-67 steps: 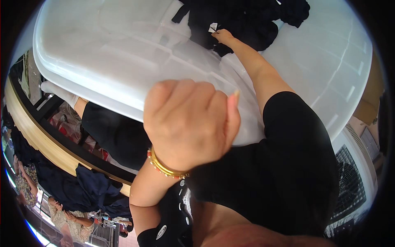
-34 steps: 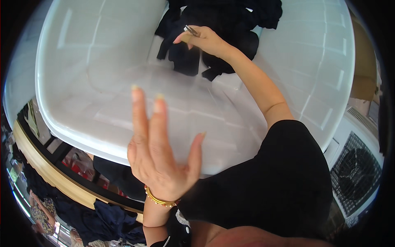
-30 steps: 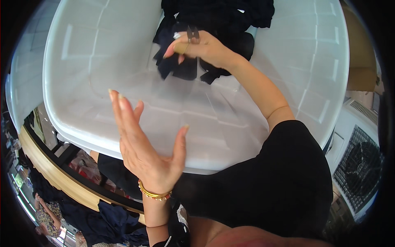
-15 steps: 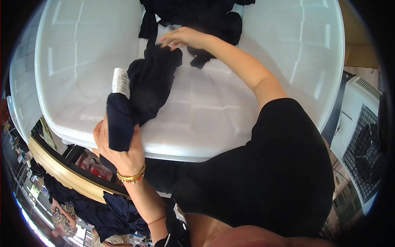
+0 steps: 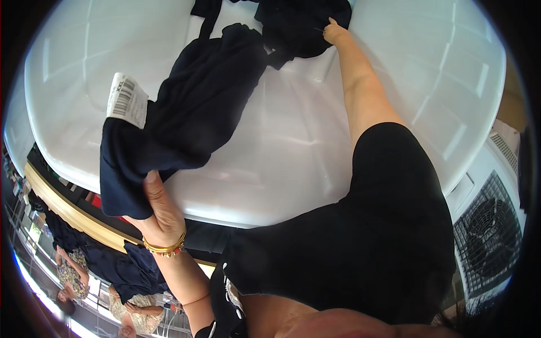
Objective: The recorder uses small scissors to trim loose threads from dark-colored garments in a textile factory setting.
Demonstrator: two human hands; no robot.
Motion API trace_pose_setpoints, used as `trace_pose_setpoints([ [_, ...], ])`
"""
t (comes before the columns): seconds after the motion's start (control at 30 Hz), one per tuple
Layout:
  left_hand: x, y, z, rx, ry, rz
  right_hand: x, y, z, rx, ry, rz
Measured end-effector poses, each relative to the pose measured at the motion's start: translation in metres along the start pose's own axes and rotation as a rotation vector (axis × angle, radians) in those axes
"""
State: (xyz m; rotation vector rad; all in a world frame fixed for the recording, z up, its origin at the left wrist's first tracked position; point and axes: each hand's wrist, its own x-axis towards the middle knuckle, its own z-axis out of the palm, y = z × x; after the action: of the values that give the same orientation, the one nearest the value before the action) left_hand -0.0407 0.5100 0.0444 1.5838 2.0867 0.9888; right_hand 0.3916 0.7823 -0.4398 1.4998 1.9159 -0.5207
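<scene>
My left hand (image 5: pixel 160 211) is closed on the end of a dark navy knit garment (image 5: pixel 203 96), close to the near rim of a glossy white tub (image 5: pixel 282 163). A white label (image 5: pixel 128 100) with a barcode stands up from the garment's edge above that hand. The rest of the garment stretches away into the tub. With my arm reached far out, my right hand (image 5: pixel 335 34) is at the right side of a dark clothing pile (image 5: pixel 301 25). Its fingers look closed, and a thin sliver shows by the fingertips, too small to name.
A white appliance with a black grille (image 5: pixel 489 234) stands on the right. A wood-edged table (image 5: pixel 79 205) runs along the left, with more dark garments (image 5: pixel 112 259) on it. Two other people (image 5: pixel 72 276) are at the lower left. Another pale tub wall (image 5: pixel 16 141) shows at far left.
My right hand has moved right and farther out, from beside the garment to the dark pile. My left hand has shifted slightly left, and the garment lies more spread, its label facing up.
</scene>
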Motion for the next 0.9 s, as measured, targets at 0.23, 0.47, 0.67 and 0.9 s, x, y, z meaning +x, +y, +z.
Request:
trace_pose_setpoints([
  [0.23,-0.012,-0.002,-0.009,0.240,-0.033,-0.014,-0.060,-0.141,-0.049,0.985,-0.069,-0.233],
  [0.47,-0.018,-0.003,-0.011,0.313,0.019,-0.091,-0.051,-0.117,-0.063,0.167,0.040,0.132],
  [0.67,-0.007,0.002,-0.012,0.343,-0.062,-0.018,-0.018,-0.070,-0.024,0.124,-0.055,0.125],
  [0.9,0.011,0.013,-0.008,0.383,-0.154,0.049,-0.124,-0.180,-0.142,1.446,-0.397,-0.488],
])
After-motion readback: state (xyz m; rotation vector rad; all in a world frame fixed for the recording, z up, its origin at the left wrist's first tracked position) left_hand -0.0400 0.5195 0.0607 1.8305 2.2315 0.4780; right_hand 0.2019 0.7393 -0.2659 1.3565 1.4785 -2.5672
